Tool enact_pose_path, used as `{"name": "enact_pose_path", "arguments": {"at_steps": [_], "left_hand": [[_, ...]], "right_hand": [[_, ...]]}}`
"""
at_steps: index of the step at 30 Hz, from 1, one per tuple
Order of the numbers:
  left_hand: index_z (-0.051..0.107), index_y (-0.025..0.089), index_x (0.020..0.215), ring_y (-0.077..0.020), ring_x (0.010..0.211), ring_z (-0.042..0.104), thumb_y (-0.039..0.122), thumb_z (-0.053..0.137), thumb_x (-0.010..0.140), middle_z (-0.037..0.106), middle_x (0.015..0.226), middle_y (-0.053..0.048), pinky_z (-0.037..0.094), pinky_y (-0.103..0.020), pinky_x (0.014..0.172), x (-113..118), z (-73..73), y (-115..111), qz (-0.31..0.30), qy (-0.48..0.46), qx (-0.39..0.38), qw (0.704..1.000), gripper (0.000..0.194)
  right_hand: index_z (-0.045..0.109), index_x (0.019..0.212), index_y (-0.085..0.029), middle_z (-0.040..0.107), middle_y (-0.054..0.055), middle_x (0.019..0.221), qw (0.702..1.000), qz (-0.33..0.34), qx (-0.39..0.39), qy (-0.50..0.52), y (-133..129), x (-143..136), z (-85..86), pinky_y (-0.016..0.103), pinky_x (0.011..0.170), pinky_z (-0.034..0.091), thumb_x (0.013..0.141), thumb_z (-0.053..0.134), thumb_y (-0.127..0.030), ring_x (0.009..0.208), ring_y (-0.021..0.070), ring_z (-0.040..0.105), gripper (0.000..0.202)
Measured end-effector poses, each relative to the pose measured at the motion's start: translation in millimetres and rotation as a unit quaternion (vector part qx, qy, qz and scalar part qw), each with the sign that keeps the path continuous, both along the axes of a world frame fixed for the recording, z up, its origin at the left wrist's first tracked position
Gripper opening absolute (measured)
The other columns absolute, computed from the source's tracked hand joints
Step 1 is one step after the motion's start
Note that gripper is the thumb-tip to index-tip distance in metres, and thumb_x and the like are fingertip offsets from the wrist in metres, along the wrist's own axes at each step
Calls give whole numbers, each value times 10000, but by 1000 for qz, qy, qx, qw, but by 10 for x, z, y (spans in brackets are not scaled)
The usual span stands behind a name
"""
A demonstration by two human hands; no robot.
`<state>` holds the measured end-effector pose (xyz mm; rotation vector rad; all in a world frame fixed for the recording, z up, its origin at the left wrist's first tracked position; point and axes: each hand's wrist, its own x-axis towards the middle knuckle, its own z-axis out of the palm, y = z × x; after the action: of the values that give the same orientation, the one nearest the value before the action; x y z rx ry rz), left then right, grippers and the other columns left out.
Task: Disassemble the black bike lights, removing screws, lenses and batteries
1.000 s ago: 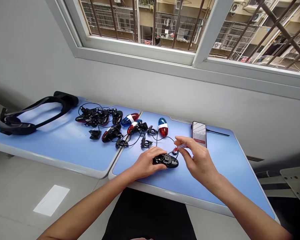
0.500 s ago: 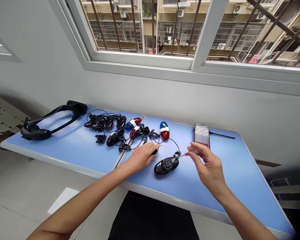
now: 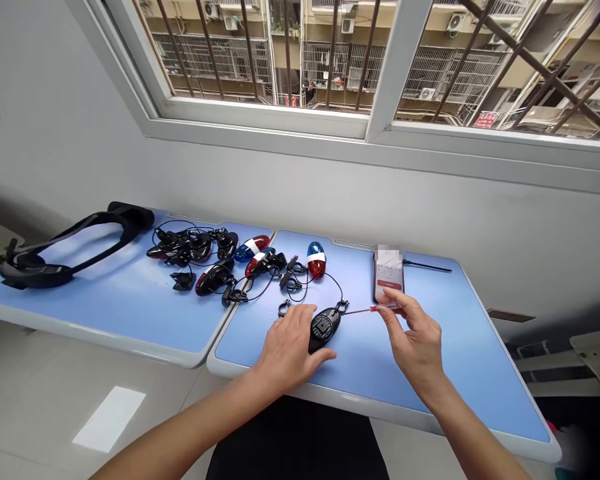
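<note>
I am standing by the counter, and a black oval gadget is lying on it, with its round plate facing up. It is sitting between the person's two hands, much closer to the left one. The left hand is reaching along the gadget's left side. Its grip is spreading wide, with the thumb sticking out below and the gadget's lower end showing in the gap. I think the fingers are touching the edge, but from here I can't be sure. The right hand is keeping apart from the gadget, over to the right. Its grip is pinching closed on the handle of a small screwdriver. The thin metal rod is pointing left, and its tip is ending right by the gadget's top end, next to a little black clip. A phone is lying just behind the right hand. Farther back, a blue and red light is wearing a white band. More lights and black clips are sitting in a jumble off to the left, and a big black headset is resting past them.
</note>
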<state>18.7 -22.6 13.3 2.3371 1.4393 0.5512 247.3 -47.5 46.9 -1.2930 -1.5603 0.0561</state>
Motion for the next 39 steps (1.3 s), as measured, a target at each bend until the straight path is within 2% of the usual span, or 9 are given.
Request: {"name": "enact_pose_path", "arguments": {"at_steps": [2,5,8,12,18,22,25,31,39], "left_hand": [[497,202,1262,-351,1165,570,432,730,798,606,1248,-136,499,-458,898,41,-15,62,-5,4,-48,999,568],[530,241,1217,-297,1129,589,340,681,837,626,1216,-80,500,-410,878,-30,-11,216,-57,-19,-76,995,421],[537,262,1246,-273,1151,581,300,690,828,618,1259,-56,478,-399,942,-135,-10,338,-110,-54,-84,989,447],[549,267,1271,-268,1176,574,271,694,823,620,1271,-49,458,-392,996,-195,-49,420,-149,-82,-84,982,471],[536,282,1332,-267,1150,588,269,691,831,577,1303,-65,477,-388,967,-230,-88,470,-166,-86,-92,978,524],[545,279,1342,-263,1131,589,263,692,837,590,1279,-66,479,-383,963,-259,-83,479,-179,-103,-95,974,526],[552,280,1347,-262,1135,589,264,698,838,592,1285,-64,472,-387,982,-276,-98,473,-180,-111,-97,972,530],[548,297,1368,-266,1161,584,278,697,845,589,1304,-60,475,-389,988,-286,-129,459,-172,-117,-96,973,544],[546,298,1376,-259,1144,591,275,702,847,591,1296,-58,483,-378,973,-280,-130,459,-174,-117,-95,973,552]], "right_hand": [[623,1182,-249,724,38,966,1000,6,5,-14,25,20,-23,348,768,600,944,600,-169,838,175,707,252],[613,1188,-256,720,29,978,999,30,6,-24,51,35,-29,335,773,592,947,589,-137,846,164,702,271],[608,1178,-262,713,21,977,998,54,-1,-39,51,35,4,321,767,580,946,583,-113,830,153,689,277],[595,1185,-258,697,19,946,993,90,-9,-71,35,22,76,302,733,564,944,560,-65,821,145,663,311],[568,1215,-246,677,41,963,982,146,-7,-121,61,0,165,310,740,558,940,502,-4,861,160,637,373],[516,1285,-226,645,95,1086,958,218,-49,-182,88,-14,249,333,769,560,945,380,27,971,188,612,445],[503,1252,-212,631,89,1020,937,262,-89,-211,85,-30,344,333,732,545,941,329,33,915,186,587,432],[497,1103,-218,603,57,955,934,251,-147,-208,59,-30,475,304,713,513,959,338,6,859,166,558,310],[489,1049,-224,582,37,909,949,217,-137,-183,64,-43,390,290,681,494,957,337,1,798,152,542,286]]}}
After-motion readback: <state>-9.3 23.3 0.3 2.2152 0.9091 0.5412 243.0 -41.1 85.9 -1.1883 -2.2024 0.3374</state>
